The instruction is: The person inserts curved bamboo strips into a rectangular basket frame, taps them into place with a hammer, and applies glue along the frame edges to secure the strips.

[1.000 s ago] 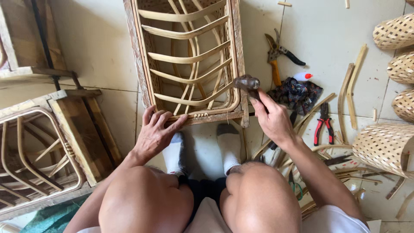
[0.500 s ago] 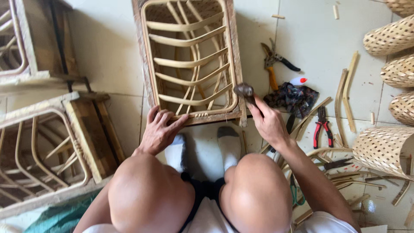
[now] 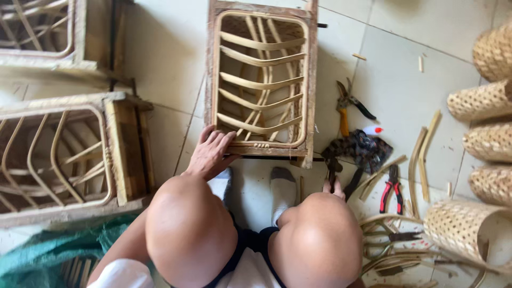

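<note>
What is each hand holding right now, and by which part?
The left hand rests flat on the bottom rail of the wooden rattan-slatted frame. The right hand, mostly hidden behind the knee, cannot be told.

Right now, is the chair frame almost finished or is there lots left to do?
The wooden frame already has its curved cane slats fitted inside a cane loop, so that part looks done. The left hand rests on its bottom rail, steadying it; the right hand, mostly hidden behind the knee, is down by the floor. Loose cane strips and red pliers lie unused, so more fitting probably remains.
</note>
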